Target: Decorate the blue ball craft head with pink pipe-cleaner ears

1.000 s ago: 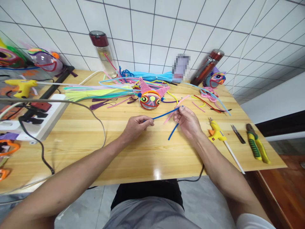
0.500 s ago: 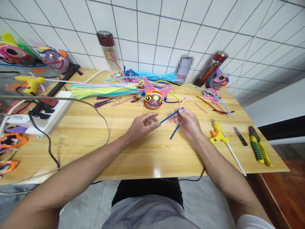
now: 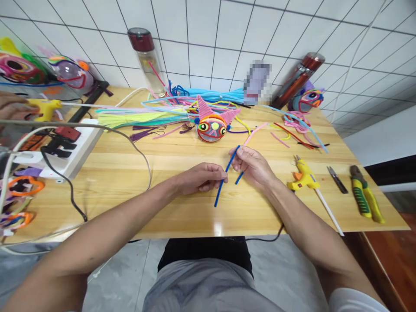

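Observation:
A blue pipe cleaner (image 3: 220, 190) slants between my hands. My left hand (image 3: 204, 177) pinches it near its middle, and its lower end sticks out over the table. At its upper end, the fingertips of my right hand (image 3: 251, 164) close on it. A second short blue piece (image 3: 239, 178) shows under my right hand; I cannot tell whether it is held or lies on the wood. Just beyond that hand is a pink pipe cleaner (image 3: 252, 135). Farther back stands a clear round figure with pink ears and ringed eyes (image 3: 212, 129).
To the right lie a yellow glue gun (image 3: 304, 175), small snips (image 3: 337, 180) and green-yellow pliers (image 3: 362, 193). Pipe cleaner bundles (image 3: 146, 119) and a bottle (image 3: 147, 65) are behind. On the left, another person's hand (image 3: 11, 104) is beside a second glue gun (image 3: 43, 109), near a power strip (image 3: 81, 147).
The blue pipe cleaner has swung from nearly level to steep. My left hand has moved closer to my right and now grips its middle. Another person's hand has come in at the left.

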A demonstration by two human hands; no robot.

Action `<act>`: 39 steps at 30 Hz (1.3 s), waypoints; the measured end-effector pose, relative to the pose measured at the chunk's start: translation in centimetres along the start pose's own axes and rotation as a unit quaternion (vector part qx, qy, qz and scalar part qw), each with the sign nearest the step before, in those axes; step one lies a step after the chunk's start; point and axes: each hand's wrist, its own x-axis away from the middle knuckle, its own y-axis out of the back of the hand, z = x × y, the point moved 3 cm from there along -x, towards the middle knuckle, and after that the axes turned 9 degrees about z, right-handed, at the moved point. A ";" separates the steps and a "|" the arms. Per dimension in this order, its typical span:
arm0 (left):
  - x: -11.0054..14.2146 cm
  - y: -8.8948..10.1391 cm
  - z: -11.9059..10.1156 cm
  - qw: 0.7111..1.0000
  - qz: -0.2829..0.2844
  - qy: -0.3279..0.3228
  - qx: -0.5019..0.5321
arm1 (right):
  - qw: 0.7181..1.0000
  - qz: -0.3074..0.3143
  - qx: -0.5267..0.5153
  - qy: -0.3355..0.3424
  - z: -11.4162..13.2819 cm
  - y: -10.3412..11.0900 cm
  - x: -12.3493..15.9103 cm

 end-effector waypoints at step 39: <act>-0.1 -0.1 0.4 0.997 0.060 0.026 0.049 | 0.998 0.022 0.060 0.012 -0.4 -0.1 0.0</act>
